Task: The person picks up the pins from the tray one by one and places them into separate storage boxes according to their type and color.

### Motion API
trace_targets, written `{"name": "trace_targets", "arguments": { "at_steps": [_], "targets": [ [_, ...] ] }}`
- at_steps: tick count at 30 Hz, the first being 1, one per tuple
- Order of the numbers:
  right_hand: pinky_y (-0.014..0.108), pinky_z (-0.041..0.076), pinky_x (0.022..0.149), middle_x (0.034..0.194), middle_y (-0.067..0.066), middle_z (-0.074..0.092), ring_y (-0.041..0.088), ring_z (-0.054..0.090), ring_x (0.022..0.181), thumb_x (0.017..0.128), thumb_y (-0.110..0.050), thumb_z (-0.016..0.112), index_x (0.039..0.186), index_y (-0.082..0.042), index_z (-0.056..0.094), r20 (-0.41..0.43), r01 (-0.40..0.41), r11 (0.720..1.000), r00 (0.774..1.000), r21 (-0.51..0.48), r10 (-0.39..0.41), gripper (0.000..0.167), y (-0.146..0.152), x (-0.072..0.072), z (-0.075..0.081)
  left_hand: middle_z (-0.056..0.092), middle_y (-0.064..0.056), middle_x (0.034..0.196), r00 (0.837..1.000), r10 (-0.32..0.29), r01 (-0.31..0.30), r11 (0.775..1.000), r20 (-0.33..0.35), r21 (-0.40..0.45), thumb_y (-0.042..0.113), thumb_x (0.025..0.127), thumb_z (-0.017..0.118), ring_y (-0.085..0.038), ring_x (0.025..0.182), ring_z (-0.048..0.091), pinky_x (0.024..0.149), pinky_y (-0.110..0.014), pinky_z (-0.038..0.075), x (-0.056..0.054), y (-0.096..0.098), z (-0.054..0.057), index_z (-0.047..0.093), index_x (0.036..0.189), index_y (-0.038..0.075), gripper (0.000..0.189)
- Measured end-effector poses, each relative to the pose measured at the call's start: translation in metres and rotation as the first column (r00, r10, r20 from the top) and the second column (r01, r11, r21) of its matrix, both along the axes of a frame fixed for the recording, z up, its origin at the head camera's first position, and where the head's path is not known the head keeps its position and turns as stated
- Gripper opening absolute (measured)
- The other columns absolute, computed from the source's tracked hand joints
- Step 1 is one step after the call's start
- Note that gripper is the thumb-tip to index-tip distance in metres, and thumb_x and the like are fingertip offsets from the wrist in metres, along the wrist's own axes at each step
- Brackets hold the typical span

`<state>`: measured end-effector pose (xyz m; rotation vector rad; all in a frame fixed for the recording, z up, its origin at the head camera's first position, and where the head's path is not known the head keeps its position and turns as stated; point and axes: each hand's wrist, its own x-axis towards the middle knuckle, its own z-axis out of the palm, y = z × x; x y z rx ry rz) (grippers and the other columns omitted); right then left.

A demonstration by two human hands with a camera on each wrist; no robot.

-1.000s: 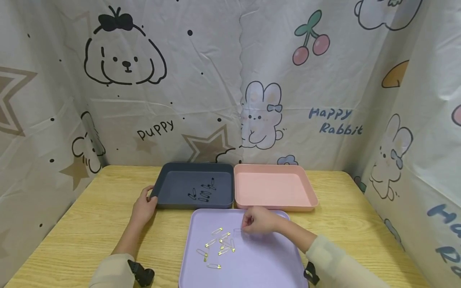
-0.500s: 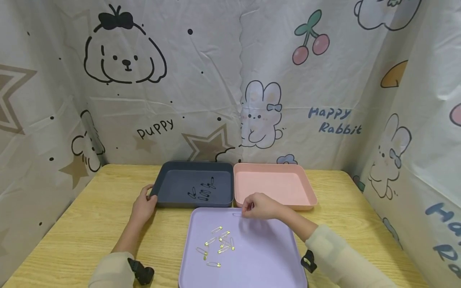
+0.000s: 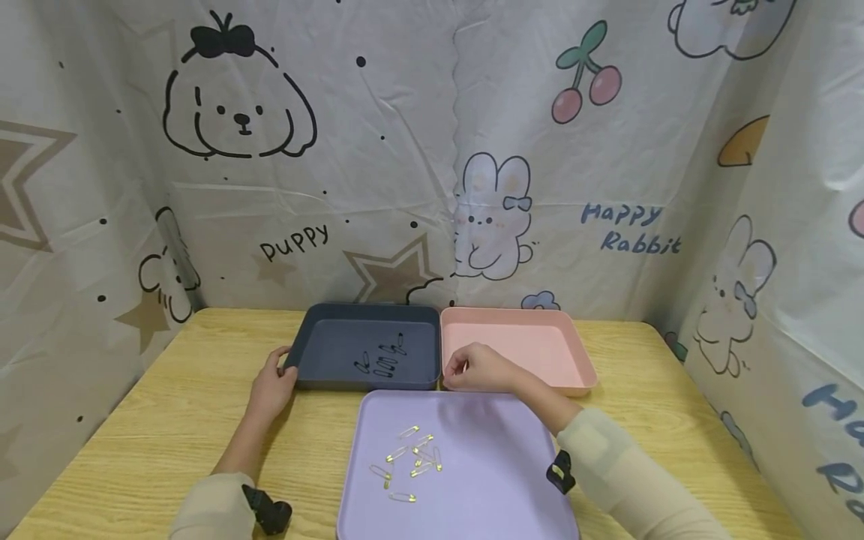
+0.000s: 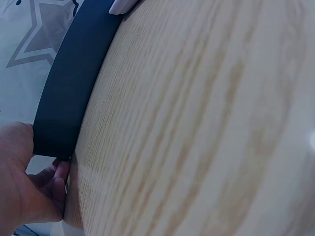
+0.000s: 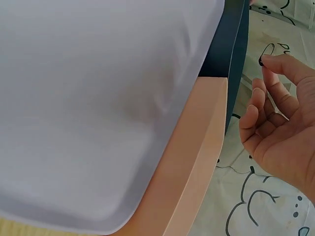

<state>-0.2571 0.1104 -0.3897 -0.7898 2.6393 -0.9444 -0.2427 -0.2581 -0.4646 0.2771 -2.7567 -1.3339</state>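
My right hand [image 3: 482, 369] is over the front left part of the pink tray [image 3: 533, 341]. Between thumb and forefinger it pinches a safety pin [image 5: 261, 61], which looks dark in the right wrist view; in the head view the fingers hide it. At the left front corner of the dark blue-grey tray [image 3: 324, 352], my left hand [image 3: 270, 391] grips the side, fingers bent at the wall. Several black safety pins [image 3: 385, 364] lie in that tray. A loose cluster of safety pins with yellow ends [image 3: 420, 471] lies on the lilac tray [image 3: 502, 472].
The dark and pink trays stand side by side at the back of the wooden table [image 3: 162, 442], with the lilac tray in front of them. A printed cloth [image 3: 385, 172] hangs behind and along both sides. Each wrist wears a black device [image 3: 560, 472].
My right hand has carried the pinched pin up from the lilac tray, away from me, to over the pink tray. The left hand stays at the dark tray's corner.
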Motion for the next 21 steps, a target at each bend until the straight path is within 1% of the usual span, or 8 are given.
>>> {"name": "trace_targets", "arguments": {
  "at_steps": [3, 7, 12, 21],
  "targets": [
    [0.023, 0.042, 0.062, 0.066, -0.006, 0.058, 0.009, 0.05, 0.065, 0.077, -0.015, 0.068, 0.072, -0.012, 0.067, 0.023, 0.021, 1.0, 1.0, -0.006, -0.021, 0.006, -0.003, -0.003, 0.001, 0.037, -0.001, 0.07, 1.0, 0.001, -0.001, 1.0, 0.004, 0.001, 0.016, 0.09, 0.036, -0.015, 0.058, 0.035, 0.055, -0.029, 0.031, 0.0, 0.001, -0.001, 0.029, 0.143, 0.006, 0.054],
    [0.023, 0.043, 0.064, 0.068, -0.005, 0.058, 0.01, 0.05, 0.067, 0.079, -0.016, 0.069, 0.073, -0.011, 0.067, 0.037, 0.025, 1.0, 0.999, -0.013, -0.025, 0.008, -0.006, -0.008, 0.004, 0.037, -0.001, 0.07, 1.0, 0.001, -0.001, 1.0, 0.008, 0.01, 0.016, 0.09, 0.036, -0.015, 0.058, 0.035, 0.055, -0.029, 0.031, 0.0, 0.001, 0.0, 0.029, 0.143, 0.006, 0.054],
    [0.022, 0.043, 0.063, 0.069, -0.004, 0.059, 0.01, 0.051, 0.068, 0.081, -0.016, 0.068, 0.073, -0.011, 0.067, 0.046, 0.01, 1.0, 0.999, -0.003, -0.01, 0.009, -0.014, -0.015, 0.008, 0.037, -0.001, 0.071, 1.0, 0.0, -0.001, 1.0, 0.016, 0.018, 0.016, 0.091, 0.036, -0.015, 0.058, 0.036, 0.054, -0.029, 0.031, 0.0, 0.001, 0.0, 0.028, 0.143, 0.007, 0.054],
    [0.022, 0.043, 0.062, 0.075, -0.003, 0.061, 0.011, 0.051, 0.069, 0.083, -0.019, 0.068, 0.078, -0.011, 0.066, 0.075, -0.015, 1.0, 0.997, 0.005, 0.015, 0.01, -0.038, -0.024, 0.019, 0.037, -0.002, 0.072, 1.0, 0.009, -0.009, 1.0, 0.007, -0.005, 0.016, 0.09, 0.036, -0.016, 0.06, 0.036, 0.057, -0.03, 0.03, -0.001, 0.001, -0.001, 0.029, 0.142, 0.006, 0.054]
  ]
}}
